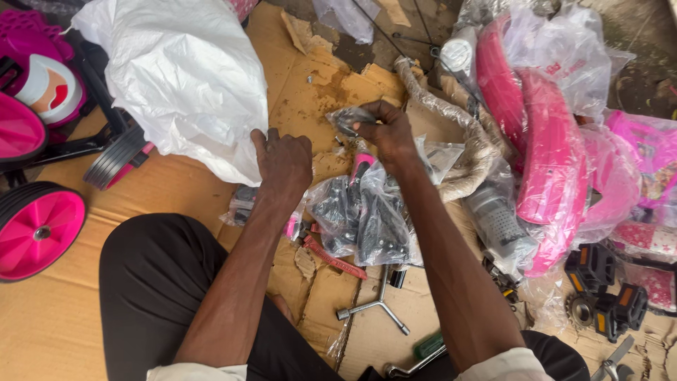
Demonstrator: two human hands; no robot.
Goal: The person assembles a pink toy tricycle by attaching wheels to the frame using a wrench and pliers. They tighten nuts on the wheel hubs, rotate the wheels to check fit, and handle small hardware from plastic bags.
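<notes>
Right hand (390, 132) raised just above the heap of clear parts bags (367, 212), fingers (367, 121) pinched together on a small crinkled packet (348, 117) of dark hardware; lifted clear of the heap, probably so its contents can be checked. Left hand (283, 161) rests at the heap's left edge, fingers partly spread, touching the lower edge of a big white plastic bag (183, 70); whether it grips that bag or only steadies against it I cannot tell. The heap holds black grips and fittings, each sealed in film, likely to keep small pieces from scattering. Below the heap lies a three-armed wrench (374, 307), within easy reach. Right of the heap, pink moulded parts (550, 155) in loose wrap and black pedals (606, 282). Far left of the heap, pink training wheels (39, 229). No table: everything lies on flattened, torn, stained cardboard (310, 77) spread over bare ground, the person seated on it.
</notes>
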